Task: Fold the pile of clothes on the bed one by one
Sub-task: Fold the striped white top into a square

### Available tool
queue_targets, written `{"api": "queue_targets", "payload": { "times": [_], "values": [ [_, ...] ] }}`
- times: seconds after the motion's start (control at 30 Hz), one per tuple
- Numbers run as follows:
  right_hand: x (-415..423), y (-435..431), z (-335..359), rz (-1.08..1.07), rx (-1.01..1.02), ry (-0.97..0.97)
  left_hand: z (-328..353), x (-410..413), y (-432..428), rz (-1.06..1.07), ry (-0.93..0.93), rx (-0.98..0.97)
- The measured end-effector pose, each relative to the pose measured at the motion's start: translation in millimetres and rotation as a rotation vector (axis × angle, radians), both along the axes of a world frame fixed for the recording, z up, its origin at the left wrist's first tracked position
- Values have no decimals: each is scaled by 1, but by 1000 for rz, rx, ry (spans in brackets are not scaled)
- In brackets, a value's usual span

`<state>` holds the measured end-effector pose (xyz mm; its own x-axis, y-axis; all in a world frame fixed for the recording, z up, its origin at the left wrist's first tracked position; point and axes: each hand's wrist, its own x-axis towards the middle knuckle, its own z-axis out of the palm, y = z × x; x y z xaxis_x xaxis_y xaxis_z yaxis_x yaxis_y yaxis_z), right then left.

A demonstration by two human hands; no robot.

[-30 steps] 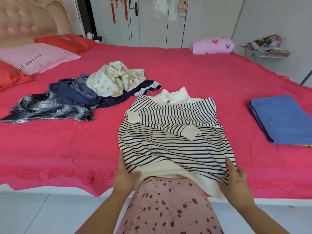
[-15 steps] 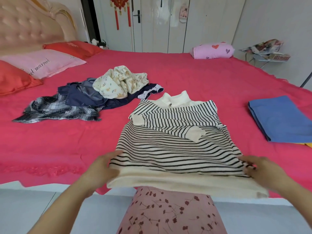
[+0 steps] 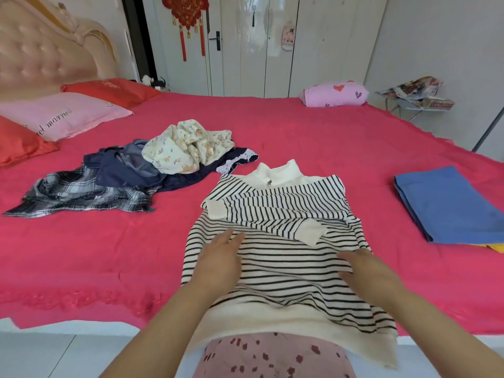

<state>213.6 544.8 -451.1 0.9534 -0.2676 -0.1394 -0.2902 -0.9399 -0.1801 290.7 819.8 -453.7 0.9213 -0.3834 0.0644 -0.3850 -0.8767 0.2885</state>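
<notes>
A cream sweater with black stripes point(image 3: 283, 271) lies at the bed's near edge, both sleeves folded across its chest and its hem hanging over the edge. My left hand point(image 3: 218, 257) rests flat on its left side, fingers spread. My right hand point(image 3: 365, 271) lies flat on its right side. Neither hand grips the cloth. Left of the sweater is the unfolded pile: a floral cream garment point(image 3: 185, 145) on top of a navy one point(image 3: 128, 170) and a black-and-white plaid shirt point(image 3: 79, 195).
The red bedspread point(image 3: 327, 148) covers the whole bed. A folded blue garment point(image 3: 452, 203) lies at the right over something yellow point(image 3: 496, 246). Pink and red pillows point(image 3: 57, 115) sit at the headboard, a pink bundle point(image 3: 335, 94) at the far side. White floor runs along the near edge.
My hands have let go of the sweater's hem and moved up onto its body, palms flat. The lifted hem has dropped back over the bed's edge.
</notes>
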Motion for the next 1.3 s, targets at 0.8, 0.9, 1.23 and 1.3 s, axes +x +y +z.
{"api": "queue_targets", "payload": {
  "times": [0.8,0.9,1.23,1.3],
  "values": [
    [219,-113,-7,-158,61,-334,8,258,-32,26,-182,88],
    [261,-122,-17,-104,-122,-295,-6,303,-45,33,-194,69],
    [345,-138,-49,133,-456,80,-61,387,-78,-19,-61,226],
    [349,-145,-49,201,-415,64,-64,394,-75,-4,-60,175]
  ]
}}
